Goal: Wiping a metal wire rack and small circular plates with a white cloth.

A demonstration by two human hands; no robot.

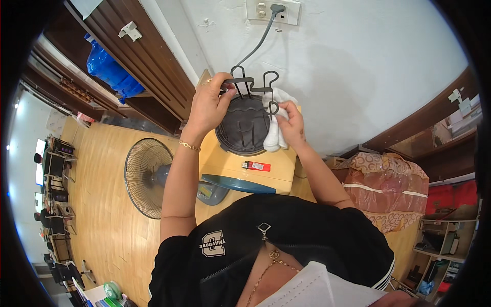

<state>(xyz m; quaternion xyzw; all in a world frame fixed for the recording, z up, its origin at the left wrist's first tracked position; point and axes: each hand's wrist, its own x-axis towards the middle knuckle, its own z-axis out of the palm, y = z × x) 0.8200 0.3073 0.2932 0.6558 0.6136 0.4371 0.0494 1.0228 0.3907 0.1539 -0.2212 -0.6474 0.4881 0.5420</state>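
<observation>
A dark metal rack (pixel 262 88) with bent bars and curled loops is held up over a round black base (pixel 244 125). My left hand (pixel 207 102) grips the rack's left end between thumb and fingers. With my right hand (pixel 291 125) I pinch a white cloth (pixel 274 137) against a loop at the rack's right side. The cloth hangs down beside the round base, and part of it shows behind the rack. The base sits on a small yellow-topped stand (pixel 212 161). A red lighter (pixel 257 166) lies in front of it.
A standing fan (pixel 148 176) is left of the stand. A grey cord (pixel 261 43) runs from a wall outlet (pixel 292 13) down behind the stand. To the right sits a large patterned bundle (pixel 381 187), near shelves (pixel 445 245). A blue water bottle (pixel 110 69) is at the far left.
</observation>
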